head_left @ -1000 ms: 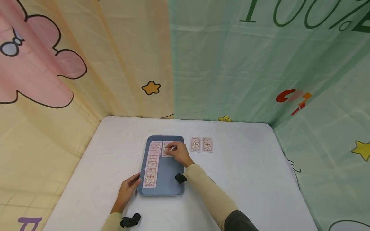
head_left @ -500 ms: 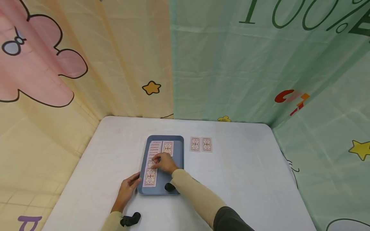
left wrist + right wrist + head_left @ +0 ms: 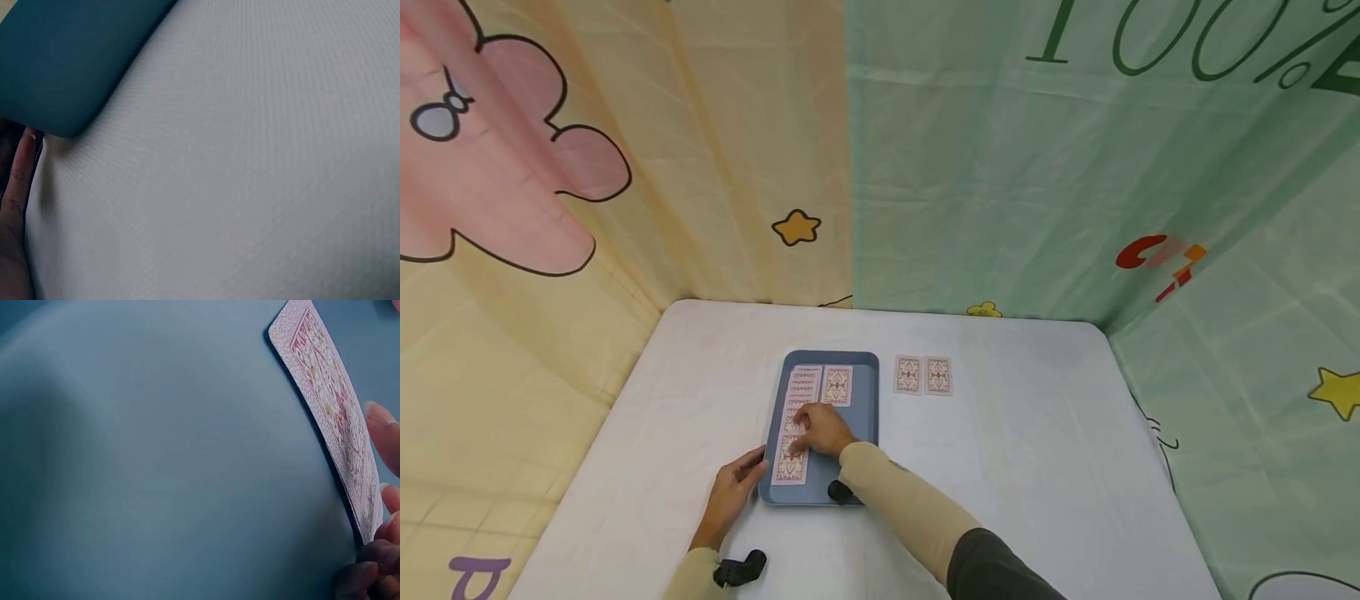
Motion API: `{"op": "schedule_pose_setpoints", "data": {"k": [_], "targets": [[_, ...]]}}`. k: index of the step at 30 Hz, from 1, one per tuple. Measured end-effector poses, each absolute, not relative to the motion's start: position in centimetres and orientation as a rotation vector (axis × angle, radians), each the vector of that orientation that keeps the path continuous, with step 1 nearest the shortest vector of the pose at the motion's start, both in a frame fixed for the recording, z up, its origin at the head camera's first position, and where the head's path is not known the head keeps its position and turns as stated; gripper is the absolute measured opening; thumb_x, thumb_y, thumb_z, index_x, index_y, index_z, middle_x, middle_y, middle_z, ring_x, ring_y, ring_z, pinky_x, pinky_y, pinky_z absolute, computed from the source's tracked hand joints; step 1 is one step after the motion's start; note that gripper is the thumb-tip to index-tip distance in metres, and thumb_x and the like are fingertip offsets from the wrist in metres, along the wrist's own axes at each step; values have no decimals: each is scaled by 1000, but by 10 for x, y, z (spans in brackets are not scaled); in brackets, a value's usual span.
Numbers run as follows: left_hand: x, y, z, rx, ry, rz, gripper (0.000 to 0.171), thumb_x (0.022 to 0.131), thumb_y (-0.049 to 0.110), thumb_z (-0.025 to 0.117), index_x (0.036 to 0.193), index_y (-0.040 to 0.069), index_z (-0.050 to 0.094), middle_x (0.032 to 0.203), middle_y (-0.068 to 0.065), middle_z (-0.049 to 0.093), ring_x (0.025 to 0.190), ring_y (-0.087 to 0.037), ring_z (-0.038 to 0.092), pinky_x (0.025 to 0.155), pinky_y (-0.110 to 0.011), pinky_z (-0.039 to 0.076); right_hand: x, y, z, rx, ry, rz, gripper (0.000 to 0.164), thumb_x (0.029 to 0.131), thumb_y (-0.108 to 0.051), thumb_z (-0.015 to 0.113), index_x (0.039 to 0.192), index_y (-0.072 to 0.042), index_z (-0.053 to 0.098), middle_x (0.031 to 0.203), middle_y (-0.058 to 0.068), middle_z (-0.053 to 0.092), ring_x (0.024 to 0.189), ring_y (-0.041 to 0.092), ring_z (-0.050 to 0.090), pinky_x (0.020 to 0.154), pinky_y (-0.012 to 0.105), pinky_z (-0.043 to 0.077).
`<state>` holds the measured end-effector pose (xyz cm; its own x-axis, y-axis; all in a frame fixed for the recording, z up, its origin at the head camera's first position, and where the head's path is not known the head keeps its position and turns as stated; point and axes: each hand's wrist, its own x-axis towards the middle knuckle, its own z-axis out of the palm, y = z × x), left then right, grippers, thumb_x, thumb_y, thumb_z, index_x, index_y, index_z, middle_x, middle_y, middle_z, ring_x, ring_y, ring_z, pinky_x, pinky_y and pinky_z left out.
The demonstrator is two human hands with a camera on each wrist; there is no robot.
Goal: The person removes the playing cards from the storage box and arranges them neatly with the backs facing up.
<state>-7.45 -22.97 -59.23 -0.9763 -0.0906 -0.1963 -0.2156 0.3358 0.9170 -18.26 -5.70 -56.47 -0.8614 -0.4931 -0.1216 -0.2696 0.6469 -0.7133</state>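
Note:
A blue tray (image 3: pixel 867 417) lies on the white table, with a column of overlapping, patterned face-down playing cards (image 3: pixel 790 472) along its left side. A single card (image 3: pixel 837 386) lies at the top of the tray, beside that column. My right hand (image 3: pixel 825 431) is over the lower part of the column, thumb and forefinger apart and touching the cards. In the right wrist view, its fingertips (image 3: pixel 380 540) meet the edge of a card (image 3: pixel 331 394). My left hand (image 3: pixel 730 492) touches the tray's left rim; one straight finger (image 3: pixel 24 165) reaches its edge in the left wrist view.
Two face-down cards, one left (image 3: pixel 907 375) and one right (image 3: pixel 938 376), lie side by side on the white tablecloth (image 3: pixel 1022 450), right of the tray. Printed curtains (image 3: pixel 970 167) surround the table at the back and sides.
My right hand has come down and left from the single card at the tray's top to the lower part of the column. My left hand has stayed at the rim.

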Motion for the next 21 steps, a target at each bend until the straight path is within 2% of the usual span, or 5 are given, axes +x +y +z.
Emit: {"op": "schedule_pose_setpoints", "data": {"k": [3, 7, 9, 12, 21], "targets": [[-75, -230, -592, -286, 2473, 1730, 46, 99, 18, 56, 136, -7, 49, 138, -23, 50, 127, -35, 49, 102, -28, 40, -182, -58, -564, -620, 2589, -923, 45, 65, -26, 90, 100, -8, 69, 83, -4, 59, 74, 8, 52, 70, 20, 44], [-75, -229, -592, -293, 2466, 1725, 46, 99, 18, 56, 137, -7, 48, 139, -24, 49, 128, -36, 47, 106, -42, 37, -180, -59, -566, -625, 2622, -778, 54, 65, -35, 90, 108, -11, 67, 103, -4, 66, 92, 9, 59, 85, 22, 47], [-75, -230, -593, -295, 2466, 1723, 46, 99, 18, 56, 137, -7, 48, 139, -24, 49, 128, -36, 47, 106, -45, 36, -179, -60, -567, -619, 2628, -747, 58, 65, -37, 89, 111, -12, 66, 108, -4, 65, 98, 10, 59, 88, 23, 47], [-75, -230, -593, -290, 2473, 1726, 47, 98, 19, 57, 136, -7, 49, 139, -24, 49, 128, -36, 47, 106, -44, 37, -178, -60, -568, -616, 2645, -729, 57, 64, -38, 89, 110, -13, 66, 108, -4, 64, 98, 9, 58, 88, 23, 47], [-74, -230, -594, -268, 2495, 1715, 48, 98, 22, 57, 136, -6, 49, 139, -22, 50, 127, -35, 49, 104, -37, 41, -174, -62, -567, -627, 2697, -681, 42, 65, -37, 88, 96, -17, 68, 101, -6, 62, 92, 8, 57, 81, 23, 48]]}}
